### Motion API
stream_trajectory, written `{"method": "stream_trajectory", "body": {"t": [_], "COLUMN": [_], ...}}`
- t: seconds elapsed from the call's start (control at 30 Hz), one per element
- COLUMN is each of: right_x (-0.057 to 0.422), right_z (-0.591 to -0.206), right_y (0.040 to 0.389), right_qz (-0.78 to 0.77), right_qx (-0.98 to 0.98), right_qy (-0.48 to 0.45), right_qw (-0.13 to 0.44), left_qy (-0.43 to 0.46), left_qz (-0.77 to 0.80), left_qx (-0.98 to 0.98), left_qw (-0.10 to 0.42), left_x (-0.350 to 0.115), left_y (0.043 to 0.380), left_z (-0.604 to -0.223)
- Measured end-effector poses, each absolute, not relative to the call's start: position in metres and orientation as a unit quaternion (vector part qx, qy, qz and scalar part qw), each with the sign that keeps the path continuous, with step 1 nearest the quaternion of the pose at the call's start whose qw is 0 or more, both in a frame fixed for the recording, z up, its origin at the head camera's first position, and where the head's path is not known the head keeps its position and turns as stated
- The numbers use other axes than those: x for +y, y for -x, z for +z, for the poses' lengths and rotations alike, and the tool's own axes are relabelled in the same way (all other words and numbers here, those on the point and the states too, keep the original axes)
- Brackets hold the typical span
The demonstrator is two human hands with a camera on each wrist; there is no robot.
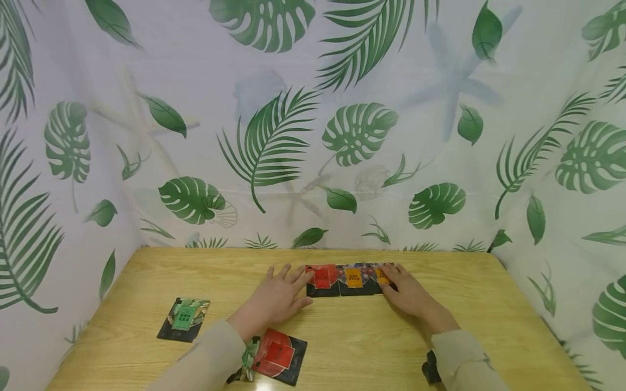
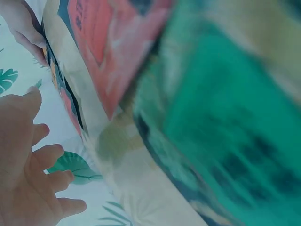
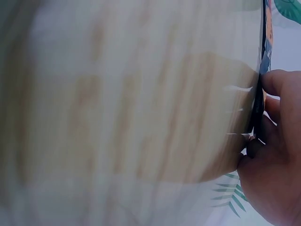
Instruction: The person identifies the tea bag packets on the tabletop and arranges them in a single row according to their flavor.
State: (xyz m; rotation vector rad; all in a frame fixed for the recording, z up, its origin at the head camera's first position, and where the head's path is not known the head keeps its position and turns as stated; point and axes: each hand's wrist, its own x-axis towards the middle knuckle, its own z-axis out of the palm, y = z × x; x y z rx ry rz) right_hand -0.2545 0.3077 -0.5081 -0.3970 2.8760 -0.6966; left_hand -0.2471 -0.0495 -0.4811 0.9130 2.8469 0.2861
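Three flat food packets lie in a row near the table's far side. The red-labelled packet (image 1: 322,278) is on the left, one orange-labelled packet (image 1: 354,278) is in the middle, and another orange-labelled packet (image 1: 383,276) is partly covered on the right. My left hand (image 1: 280,296) has loosely spread fingers, its fingertips right at the red packet's left edge; in the left wrist view the palm and fingers show empty. My right hand (image 1: 409,292) rests on the right end of the row, fingers over the packet and thumb by its near edge.
A green-labelled packet (image 1: 183,319) lies alone on the wooden table (image 1: 362,347) at left. Nearer, another red packet (image 1: 280,355) overlaps a green packet (image 1: 250,355) beside my left sleeve. A small black object (image 1: 431,368) sits by the right sleeve. Leaf-patterned cloth (image 1: 293,152) hangs behind the table.
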Motion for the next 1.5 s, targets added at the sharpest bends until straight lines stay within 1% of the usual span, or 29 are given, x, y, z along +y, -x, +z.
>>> {"method": "stream_trajectory", "body": {"t": [0.13,0.4,0.7,0.97,1.2,1.5], "right_x": [0.309,0.309,0.308,0.308,0.308,0.308], "right_z": [-0.508,-0.511,-0.511,-0.510,-0.511,-0.512], "right_y": [0.253,0.255,0.254,0.253,0.253,0.253], "right_qz": [-0.237,-0.233,-0.236,-0.238,-0.238,-0.238], "right_qx": [0.959,0.960,0.960,0.959,0.959,0.960], "right_qy": [0.133,0.134,0.131,0.137,0.139,0.137], "right_qw": [0.075,0.075,0.072,0.067,0.062,0.061], "left_qy": [-0.318,-0.342,-0.342,-0.340,-0.335,-0.346], "left_qz": [0.093,0.112,0.128,0.133,0.145,0.125], "left_qx": [0.941,0.929,0.926,0.923,0.918,0.915], "left_qw": [0.070,0.088,0.095,0.121,0.154,0.162], "left_x": [-0.063,-0.085,-0.103,-0.113,-0.112,-0.113], "left_y": [0.238,0.212,0.186,0.167,0.159,0.157], "left_z": [-0.480,-0.480,-0.481,-0.484,-0.486,-0.491]}}
